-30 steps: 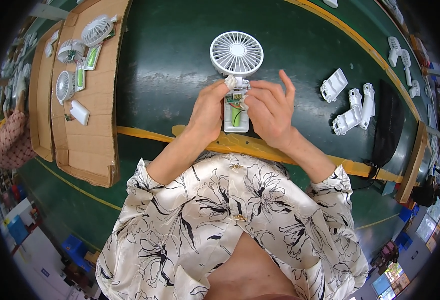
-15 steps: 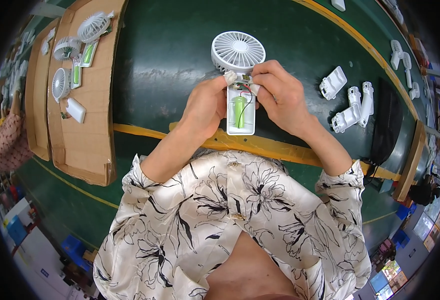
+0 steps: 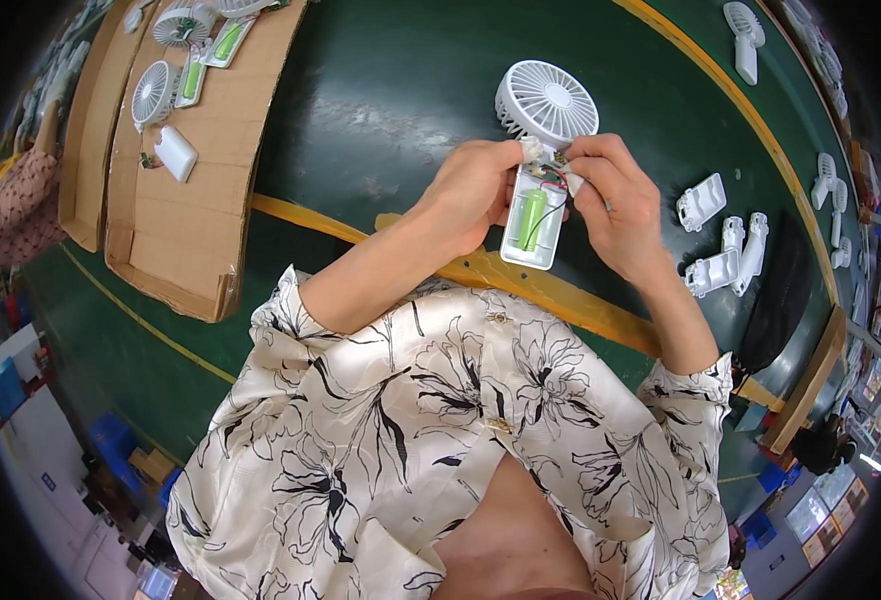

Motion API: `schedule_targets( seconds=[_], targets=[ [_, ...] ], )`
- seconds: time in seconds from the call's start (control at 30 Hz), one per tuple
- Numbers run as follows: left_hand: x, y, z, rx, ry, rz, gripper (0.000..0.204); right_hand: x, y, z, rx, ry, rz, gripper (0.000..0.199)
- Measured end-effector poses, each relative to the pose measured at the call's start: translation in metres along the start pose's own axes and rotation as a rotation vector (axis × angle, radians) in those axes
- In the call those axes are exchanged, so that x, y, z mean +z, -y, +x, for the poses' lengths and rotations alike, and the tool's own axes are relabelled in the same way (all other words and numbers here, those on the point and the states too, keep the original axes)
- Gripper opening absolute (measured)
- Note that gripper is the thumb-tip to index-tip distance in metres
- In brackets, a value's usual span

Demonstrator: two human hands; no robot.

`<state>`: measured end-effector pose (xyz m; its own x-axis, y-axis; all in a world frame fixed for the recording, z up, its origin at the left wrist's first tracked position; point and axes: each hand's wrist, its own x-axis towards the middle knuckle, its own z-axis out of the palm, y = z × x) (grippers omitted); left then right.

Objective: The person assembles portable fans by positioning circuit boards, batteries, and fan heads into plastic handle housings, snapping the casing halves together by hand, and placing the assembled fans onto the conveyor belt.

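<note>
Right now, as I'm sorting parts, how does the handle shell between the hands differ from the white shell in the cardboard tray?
The handle shell faces open side up, showing a green battery; the white shell shows a smooth face, its inside hidden. The left hand and right hand are at the handle shell's upper end; the white shell lies untouched in the cardboard tray. Both are white and oblong.

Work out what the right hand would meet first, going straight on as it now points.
Probably the white fan, at its neck; the right hand seems to touch it, though depth is unclear.
</note>
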<state>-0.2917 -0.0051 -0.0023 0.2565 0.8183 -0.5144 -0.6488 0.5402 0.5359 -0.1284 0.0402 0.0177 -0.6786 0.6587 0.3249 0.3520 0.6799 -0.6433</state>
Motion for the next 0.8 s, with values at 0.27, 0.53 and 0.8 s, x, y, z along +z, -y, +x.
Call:
schedule_targets(
  seconds=[0.27,0.53,0.8],
  targets=[
    [0.0008,-0.0009,-0.0028,-0.018,-0.053,0.037,0.028,0.0021,0.0028,0.0023,-0.132,0.02,-0.136,0.018],
    [0.0004,0.0008,-0.0009,-0.044,-0.093,0.052,0.024,0.0064,0.0011,-0.0022,-0.185,-0.008,-0.224,0.018],
    [0.0012,0.0001,-0.0047,-0.038,-0.074,0.004,0.024,0.0064,0.0004,-0.0027,-0.273,0.043,-0.294,0.022]
  ],
)
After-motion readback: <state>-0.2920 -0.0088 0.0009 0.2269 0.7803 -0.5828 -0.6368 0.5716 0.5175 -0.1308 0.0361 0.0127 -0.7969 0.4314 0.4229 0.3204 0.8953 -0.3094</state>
